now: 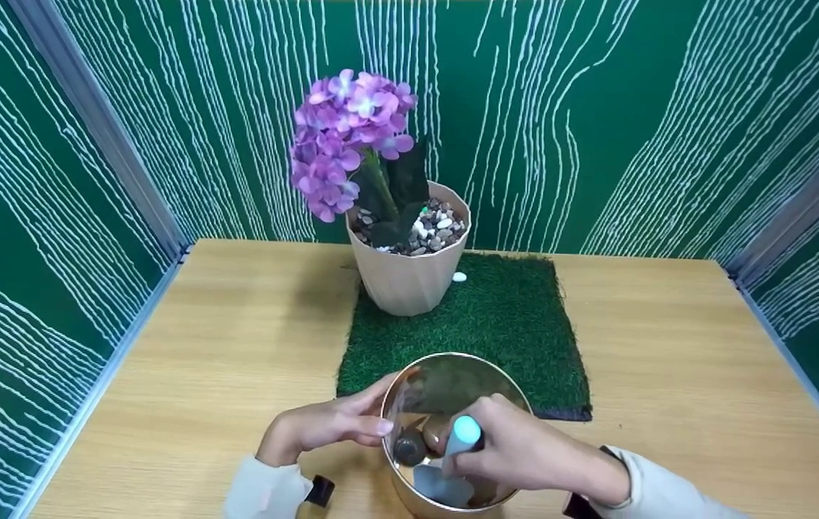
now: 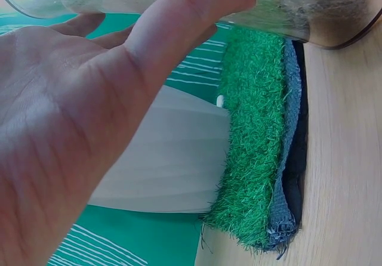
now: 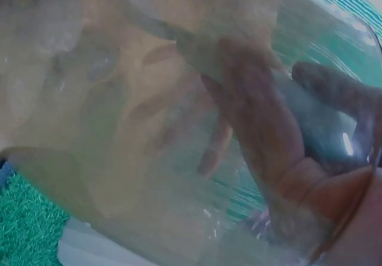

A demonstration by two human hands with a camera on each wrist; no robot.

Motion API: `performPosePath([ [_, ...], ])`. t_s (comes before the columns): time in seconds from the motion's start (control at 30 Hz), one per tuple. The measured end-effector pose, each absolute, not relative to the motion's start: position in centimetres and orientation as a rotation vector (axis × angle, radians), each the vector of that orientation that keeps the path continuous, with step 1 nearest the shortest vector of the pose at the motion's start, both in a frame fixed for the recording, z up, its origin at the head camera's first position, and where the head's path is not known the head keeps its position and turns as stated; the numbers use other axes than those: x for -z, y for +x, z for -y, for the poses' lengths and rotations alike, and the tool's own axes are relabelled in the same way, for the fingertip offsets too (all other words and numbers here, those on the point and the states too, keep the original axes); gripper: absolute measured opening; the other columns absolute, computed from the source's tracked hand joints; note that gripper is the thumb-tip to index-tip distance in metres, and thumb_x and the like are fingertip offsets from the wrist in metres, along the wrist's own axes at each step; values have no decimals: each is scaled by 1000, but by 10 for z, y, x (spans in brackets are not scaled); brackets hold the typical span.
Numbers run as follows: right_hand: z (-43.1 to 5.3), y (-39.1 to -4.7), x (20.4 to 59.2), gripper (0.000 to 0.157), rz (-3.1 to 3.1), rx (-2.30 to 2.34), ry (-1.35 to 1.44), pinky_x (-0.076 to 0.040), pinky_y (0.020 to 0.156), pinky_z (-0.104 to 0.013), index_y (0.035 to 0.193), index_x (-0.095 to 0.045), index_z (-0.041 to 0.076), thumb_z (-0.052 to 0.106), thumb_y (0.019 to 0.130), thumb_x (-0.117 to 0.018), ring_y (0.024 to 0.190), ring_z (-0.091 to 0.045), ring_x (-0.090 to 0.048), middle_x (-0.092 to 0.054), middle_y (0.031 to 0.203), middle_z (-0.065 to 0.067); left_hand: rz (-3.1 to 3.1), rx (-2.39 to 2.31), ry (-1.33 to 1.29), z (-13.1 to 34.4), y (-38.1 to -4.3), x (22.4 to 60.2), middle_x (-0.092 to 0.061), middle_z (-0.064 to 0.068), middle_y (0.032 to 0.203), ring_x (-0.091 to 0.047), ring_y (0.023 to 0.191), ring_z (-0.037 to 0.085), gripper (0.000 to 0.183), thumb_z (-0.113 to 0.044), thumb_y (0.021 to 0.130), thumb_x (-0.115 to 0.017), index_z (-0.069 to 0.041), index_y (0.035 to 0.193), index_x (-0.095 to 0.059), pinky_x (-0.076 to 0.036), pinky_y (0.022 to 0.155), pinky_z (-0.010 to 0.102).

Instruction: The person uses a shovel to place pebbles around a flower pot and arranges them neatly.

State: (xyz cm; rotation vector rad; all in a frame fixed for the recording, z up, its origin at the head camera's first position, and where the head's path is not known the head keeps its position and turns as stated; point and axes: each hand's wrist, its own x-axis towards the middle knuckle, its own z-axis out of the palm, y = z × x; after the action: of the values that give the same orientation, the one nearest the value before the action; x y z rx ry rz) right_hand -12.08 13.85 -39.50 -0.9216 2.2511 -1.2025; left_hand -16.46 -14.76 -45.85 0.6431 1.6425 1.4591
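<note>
A clear amber-tinted glass jar point(image 1: 456, 364) stands at the table's front, by the mat's near edge. My left hand point(image 1: 341, 422) holds its left side, thumb in front and fingers behind; the left wrist view shows this thumb point(image 2: 197, 6) along the glass. Reaching into the jar, my right hand point(image 1: 510, 447) grips the light-blue handle point(image 1: 466, 430) of a small trowel. Its pale blade point(image 1: 442, 486) is low inside the jar. A dark roundish thing point(image 1: 409, 447) shows beside it through the glass. The right wrist view, through the glass, is blurred.
A pale ribbed pot point(image 1: 406, 281) with purple flowers point(image 1: 352, 140) and pebbles point(image 1: 442, 223) stands on the back left of a green grass mat point(image 1: 503, 324). One white pebble point(image 1: 459, 277) lies beside it. Green white-lined panels point(image 1: 561, 108) surround the wooden table point(image 1: 251, 324).
</note>
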Motion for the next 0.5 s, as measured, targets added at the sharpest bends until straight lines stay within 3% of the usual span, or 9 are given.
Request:
performPosePath([
  [0.3,-157,-127,383,15,-2131,1347,-769,-62,73,-23,102,-81,2,4,91,-71,78,-7,-73,-82,96,-12,-1623,-1482,655,146,-164,459,-5,18,178,-40,153,45,91,-42,104,-57,-20,172,-1,-50,114,51],
  [0.5,-171,-132,374,21,-2037,1466,-685,-65,78,-35,110,-76,-7,2,95,-65,89,-18,-80,-79,108,-24,-1633,-1473,659,146,-165,459,-6,18,178,-38,153,46,92,-46,103,-58,-22,172,-2,-50,113,54],
])
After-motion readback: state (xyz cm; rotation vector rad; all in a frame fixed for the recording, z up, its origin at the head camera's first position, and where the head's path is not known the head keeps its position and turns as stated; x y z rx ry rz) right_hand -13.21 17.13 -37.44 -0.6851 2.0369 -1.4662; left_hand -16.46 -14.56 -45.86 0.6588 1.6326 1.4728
